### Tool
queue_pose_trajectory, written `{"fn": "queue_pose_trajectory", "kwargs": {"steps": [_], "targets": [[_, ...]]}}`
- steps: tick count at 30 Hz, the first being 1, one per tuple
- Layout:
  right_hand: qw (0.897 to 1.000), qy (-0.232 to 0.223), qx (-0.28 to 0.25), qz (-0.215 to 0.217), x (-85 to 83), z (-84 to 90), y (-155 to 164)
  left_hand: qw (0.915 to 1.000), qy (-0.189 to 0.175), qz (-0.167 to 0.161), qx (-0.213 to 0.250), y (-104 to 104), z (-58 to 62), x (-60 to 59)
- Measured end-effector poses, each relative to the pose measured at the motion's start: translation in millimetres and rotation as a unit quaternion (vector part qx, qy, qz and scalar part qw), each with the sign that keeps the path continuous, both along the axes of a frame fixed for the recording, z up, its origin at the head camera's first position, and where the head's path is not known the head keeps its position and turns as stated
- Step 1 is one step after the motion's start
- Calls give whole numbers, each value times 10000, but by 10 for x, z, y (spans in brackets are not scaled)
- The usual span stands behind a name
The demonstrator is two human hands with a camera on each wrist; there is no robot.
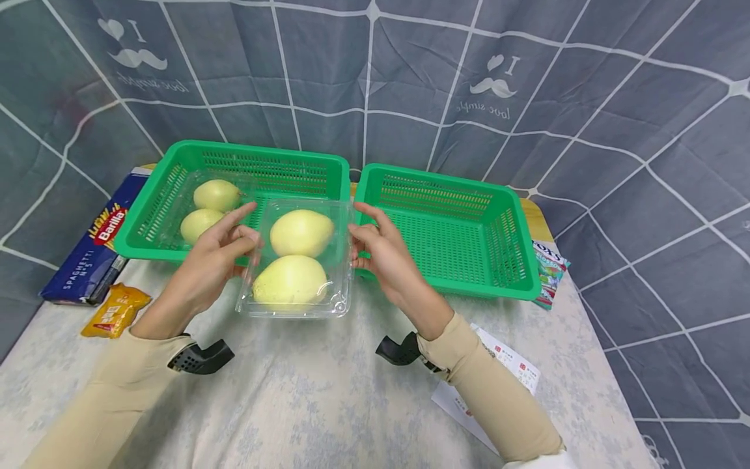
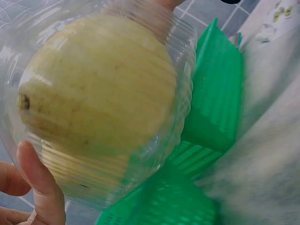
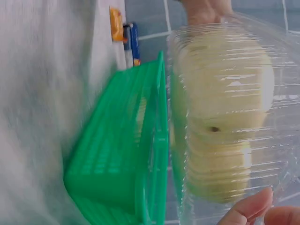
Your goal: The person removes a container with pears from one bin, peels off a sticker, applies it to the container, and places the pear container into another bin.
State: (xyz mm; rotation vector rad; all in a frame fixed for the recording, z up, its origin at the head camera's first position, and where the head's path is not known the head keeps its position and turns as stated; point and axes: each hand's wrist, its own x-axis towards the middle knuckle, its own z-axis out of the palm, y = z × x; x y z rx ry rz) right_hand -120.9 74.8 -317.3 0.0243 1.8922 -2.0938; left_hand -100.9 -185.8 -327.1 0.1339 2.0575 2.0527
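Note:
A clear plastic clamshell box with two pale yellow, melon-like fruits inside is held up between both hands. My left hand grips its left side, thumb and fingers at the edge. On the opposite side, my right hand pinches the edge near the upper corner. The box overlaps the front right part of the left green basket in the head view. Inside that basket sits another clear box with two similar yellow fruits.
Beside it stands a second green basket with nothing in it. A blue Barilla spaghetti box and an orange packet lie at left. A colourful candy bag is at right, printed paper under the right forearm.

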Motion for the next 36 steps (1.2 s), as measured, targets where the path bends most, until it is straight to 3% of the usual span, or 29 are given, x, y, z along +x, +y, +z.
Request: {"fn": "queue_pose_trajectory", "kwargs": {"steps": [9, 17, 24, 36], "targets": [[9994, -24, 7, 359, 319, -135, 114, 9991, -202, -325, -170, 37, -194, 320], [9952, 24, 589, 780, 564, -326, 347, 9952, -424, -758, -455, 139, -392, 496], [9936, -80, 876, 712, 606, -531, 396, 9914, -844, -794, -616, 193, -526, 533], [9939, -258, 965, 472, 581, -851, 437, 9890, -1029, -744, -755, 265, -754, 511]]}}
